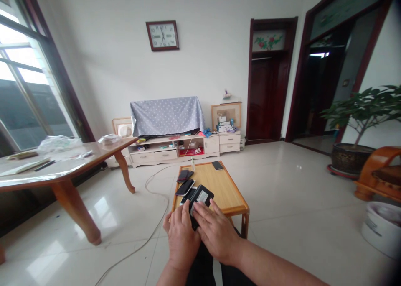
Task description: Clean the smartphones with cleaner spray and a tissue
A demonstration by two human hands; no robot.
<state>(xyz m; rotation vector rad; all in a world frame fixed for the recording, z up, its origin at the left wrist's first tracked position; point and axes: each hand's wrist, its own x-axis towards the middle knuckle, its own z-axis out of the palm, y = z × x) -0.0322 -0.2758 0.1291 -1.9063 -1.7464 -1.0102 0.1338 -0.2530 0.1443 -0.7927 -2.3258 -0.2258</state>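
Note:
A black phone with a white label on its back (pixel 200 198) sits between my two hands, just above my lap. My left hand (pixel 181 238) grips its lower left side. My right hand (pixel 216 231) lies across it, with the fingers pressed over the label area. Beside my left fingertips, a stack of phones lies at the near edge of a low wooden table (pixel 219 187). A black phone (pixel 184 187) rests over a white one (pixel 188 195), and a dark phone (pixel 184 175) lies just beyond. Another phone (pixel 217 165) lies at the far end.
A small bottle (pixel 193 164) stands on the low table. A white cable (pixel 156 210) curves across the tiled floor. To the left is a larger table (pixel 62 164) holding plastic bags and a notebook. A potted plant (pixel 354 127) and a wooden chair (pixel 376 177) stand right.

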